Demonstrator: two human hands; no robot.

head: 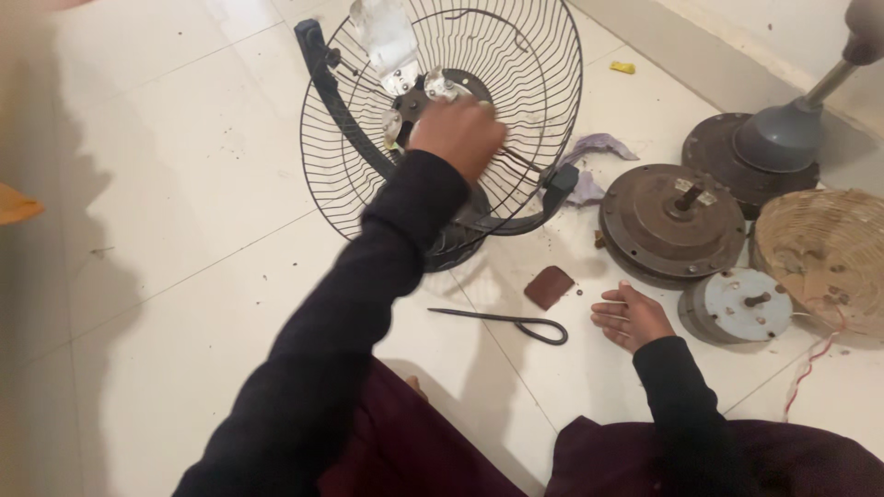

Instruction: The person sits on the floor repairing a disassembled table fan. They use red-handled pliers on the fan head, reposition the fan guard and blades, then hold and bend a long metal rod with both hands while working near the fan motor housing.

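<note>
Fan guard (516, 110), the black wire cage kind, sat tipped on the white tiled floor (184, 230) with its open side up, and the left hand (458, 136) was reaching right into it at the hub. Fingers there were curled in like a fist over the middle part, but honestly I couldn't tell what they were gripping, it was blurry. A clear plastic blade (385, 37) stuck up just beside that hand. The right hand (630, 316) lay on the floor, palm up, fingers loosely open, holding nothing.

Stuff around: a dark round motor housing (670, 224) with a shaft poking up, just right of the guard, a smaller grey round motor piece (739, 306) near the right hand, a woven basket (824, 253) beyond that, and a grey fan stand base (769, 147) by the wall. Between the hands lay a thin black metal tool with a looped end (516, 321) and a brown flat scrap (549, 286). Floor was glossy, speckled with dirt crumbs.
</note>
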